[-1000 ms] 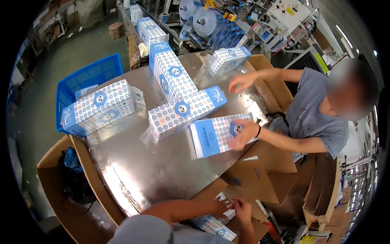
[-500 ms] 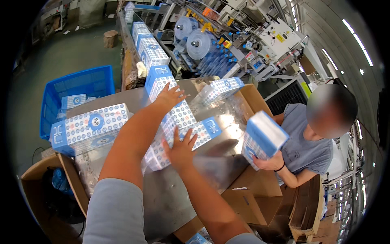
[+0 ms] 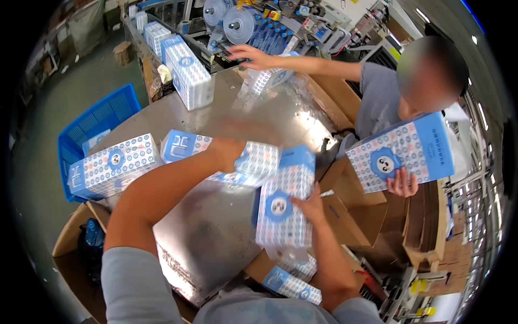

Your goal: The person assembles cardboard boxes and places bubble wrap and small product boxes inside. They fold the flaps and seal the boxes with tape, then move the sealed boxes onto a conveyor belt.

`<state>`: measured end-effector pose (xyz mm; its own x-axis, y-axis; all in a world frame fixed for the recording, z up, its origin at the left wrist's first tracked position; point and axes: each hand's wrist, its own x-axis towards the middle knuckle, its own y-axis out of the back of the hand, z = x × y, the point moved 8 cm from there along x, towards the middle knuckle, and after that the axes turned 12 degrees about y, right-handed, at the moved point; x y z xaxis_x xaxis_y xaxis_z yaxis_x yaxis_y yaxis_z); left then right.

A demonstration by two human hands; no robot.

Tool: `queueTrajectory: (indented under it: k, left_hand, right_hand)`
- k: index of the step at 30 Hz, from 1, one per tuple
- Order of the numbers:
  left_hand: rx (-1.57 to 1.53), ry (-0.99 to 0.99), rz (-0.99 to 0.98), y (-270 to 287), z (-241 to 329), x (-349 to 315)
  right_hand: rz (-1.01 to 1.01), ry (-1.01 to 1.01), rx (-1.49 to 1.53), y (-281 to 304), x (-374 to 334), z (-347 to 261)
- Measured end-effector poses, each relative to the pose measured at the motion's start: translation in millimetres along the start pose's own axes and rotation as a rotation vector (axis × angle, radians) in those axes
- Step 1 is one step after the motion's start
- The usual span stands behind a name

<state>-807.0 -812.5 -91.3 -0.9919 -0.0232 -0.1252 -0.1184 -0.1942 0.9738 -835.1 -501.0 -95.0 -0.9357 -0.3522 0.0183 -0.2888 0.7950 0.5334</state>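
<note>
My left hand (image 3: 225,151) lies on a blue-and-white patterned pack (image 3: 186,147) lying across the middle of the metal table (image 3: 205,237). My right hand (image 3: 307,206) presses the side of a second such pack (image 3: 281,208) standing upright near the table's right edge. Both hands grip their packs. Across the table a co-worker holds another pack (image 3: 402,153) with one hand (image 3: 403,182) and reaches the other hand (image 3: 249,55) to a pack (image 3: 267,78) at the far end.
A pack (image 3: 110,164) rests at the table's left edge over a blue crate (image 3: 89,121). More packs (image 3: 186,73) stand on a feed line at the back. Open cardboard boxes (image 3: 350,216) sit right and below, one holding a pack (image 3: 291,283). Machinery stands behind.
My hands have pulled back from the far packs toward me; the right one now holds a pack upright. The co-worker has raised a pack at the right and stretched an arm to the far end.
</note>
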Motion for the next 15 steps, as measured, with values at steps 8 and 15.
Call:
queueTrajectory:
  k: [8, 15]
  left_hand:
    - [-1.695, 0.568, 0.071, 74.9, 0.1, -30.3]
    - [-2.408, 0.079, -0.416, -12.8, 201.9, -82.4]
  right_hand:
    - [0.182, 0.33, 0.487, 208.2, -152.8, -105.4]
    - [0.543, 0.368, 0.307, 333.6, -321.4, -28.7]
